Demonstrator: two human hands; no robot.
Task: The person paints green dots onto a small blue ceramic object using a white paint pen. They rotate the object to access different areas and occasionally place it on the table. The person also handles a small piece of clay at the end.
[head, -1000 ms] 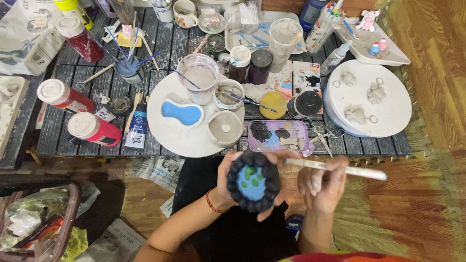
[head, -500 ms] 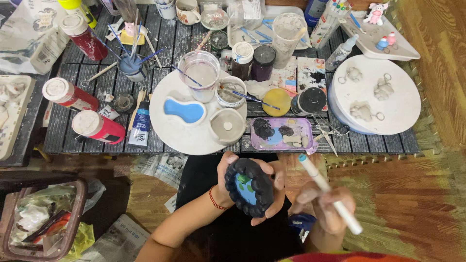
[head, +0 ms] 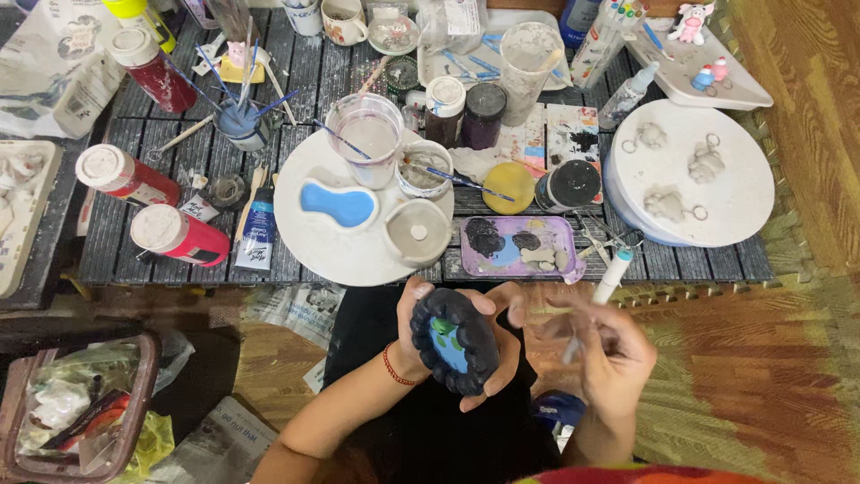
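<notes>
The slatted worktop (head: pixel 179 143) was crowded to its near edge; open room lay only over the lap. At 11 o'clock stood three red paint bottles (head: pixel 125 175). The left hand (head: pixel 452 345) gripped one dark oval plaque (head: pixel 455 341) below centre; at 3 o'clock of it, the blurred right hand (head: pixel 605 354) pinched one white pen (head: pixel 596 300).

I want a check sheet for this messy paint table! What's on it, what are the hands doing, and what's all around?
Surface: dark slatted table, paint-smeared.
Job's things: dark round painted piece, blue and green centre; white pen-like tool.
Clutter: red paint bottles, white round tray with blue shape, purple palette, white board with small clay figures.
Hands: left hand holds the piece; right hand holds the tool, blurred.
Cables: nothing seen.
Surroundings: wooden floor, newspaper, rubbish basket.
</notes>
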